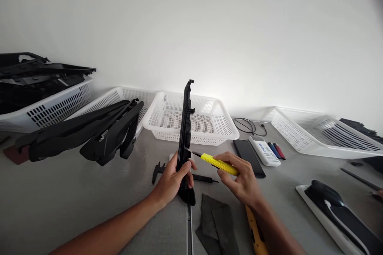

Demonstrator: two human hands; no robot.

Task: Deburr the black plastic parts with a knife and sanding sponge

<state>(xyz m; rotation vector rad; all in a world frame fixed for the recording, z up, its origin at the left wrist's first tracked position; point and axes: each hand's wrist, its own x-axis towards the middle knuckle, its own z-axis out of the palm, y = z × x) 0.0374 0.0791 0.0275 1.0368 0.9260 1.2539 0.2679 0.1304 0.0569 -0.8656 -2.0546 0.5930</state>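
Observation:
A long, narrow black plastic trim piece (184, 135) stands upright in front of me, and my left hand (176, 175) is closed around its lower part. My right hand (241, 177) grips a yellow utility knife (220, 164). The knife's blade points left, its tip at the edge of the trim piece just above my left fingers; whether it touches I cannot tell. Behind my left hand a black caliper (205, 178) lies on the grey table (128, 207), partly hidden. A dark grey cloth (217, 223) lies below my hands.
A white basket (191, 137) stands behind the trim piece. Black parts fill or overhang baskets at left (60, 105). At right are a dark flat slab (249, 158), a white device (265, 150), a cable, another yellow tool (255, 233), and more baskets (323, 149). Someone's fingers (379, 195) show at the right edge.

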